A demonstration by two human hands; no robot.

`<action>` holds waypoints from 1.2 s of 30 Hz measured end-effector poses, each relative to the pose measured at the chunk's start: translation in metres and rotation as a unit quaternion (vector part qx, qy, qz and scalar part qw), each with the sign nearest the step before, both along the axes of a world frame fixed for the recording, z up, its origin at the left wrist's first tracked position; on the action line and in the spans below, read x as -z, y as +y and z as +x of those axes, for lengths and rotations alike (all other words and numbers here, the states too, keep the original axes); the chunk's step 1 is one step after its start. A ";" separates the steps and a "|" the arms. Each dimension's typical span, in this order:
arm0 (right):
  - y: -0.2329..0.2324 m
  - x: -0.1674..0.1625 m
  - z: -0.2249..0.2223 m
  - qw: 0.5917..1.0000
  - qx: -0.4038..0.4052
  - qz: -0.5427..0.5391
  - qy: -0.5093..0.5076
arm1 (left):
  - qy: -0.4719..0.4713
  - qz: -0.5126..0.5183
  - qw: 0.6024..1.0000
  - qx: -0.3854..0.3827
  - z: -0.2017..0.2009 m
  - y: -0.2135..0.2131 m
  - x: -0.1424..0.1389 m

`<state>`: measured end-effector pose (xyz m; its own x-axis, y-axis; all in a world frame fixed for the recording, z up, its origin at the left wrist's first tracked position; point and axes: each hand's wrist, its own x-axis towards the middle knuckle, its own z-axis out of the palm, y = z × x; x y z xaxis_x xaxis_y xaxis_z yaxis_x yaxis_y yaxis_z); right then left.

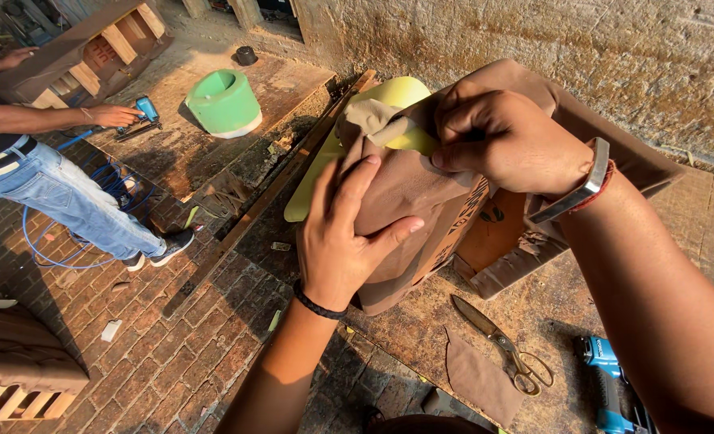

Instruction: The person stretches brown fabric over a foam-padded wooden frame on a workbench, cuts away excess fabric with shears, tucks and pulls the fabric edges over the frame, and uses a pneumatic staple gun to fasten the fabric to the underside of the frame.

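While left hand (337,241) presses brown fabric (405,193) flat | right hand (501,141) pinches its fold

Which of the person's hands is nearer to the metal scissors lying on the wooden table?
Left. The left hand presses flat on the brown fabric, just up-left of the scissors. The right hand pinches the fabric higher up, farther away.
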<state>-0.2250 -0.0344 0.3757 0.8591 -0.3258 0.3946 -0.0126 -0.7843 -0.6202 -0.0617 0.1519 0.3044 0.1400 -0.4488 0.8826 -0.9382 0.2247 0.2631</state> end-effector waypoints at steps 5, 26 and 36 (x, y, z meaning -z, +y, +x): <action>-0.004 0.003 0.002 1.000 0.000 0.004 -0.001 | -0.149 -0.007 0.989 -0.007 -0.002 -0.001 -0.020; -0.015 0.008 0.005 0.963 -0.089 -0.178 -0.183 | -0.041 0.041 0.998 -0.036 0.003 -0.051 -0.022; -0.051 0.041 0.006 0.957 -0.022 -0.200 -0.207 | -0.051 0.038 0.997 -0.031 0.001 -0.057 -0.031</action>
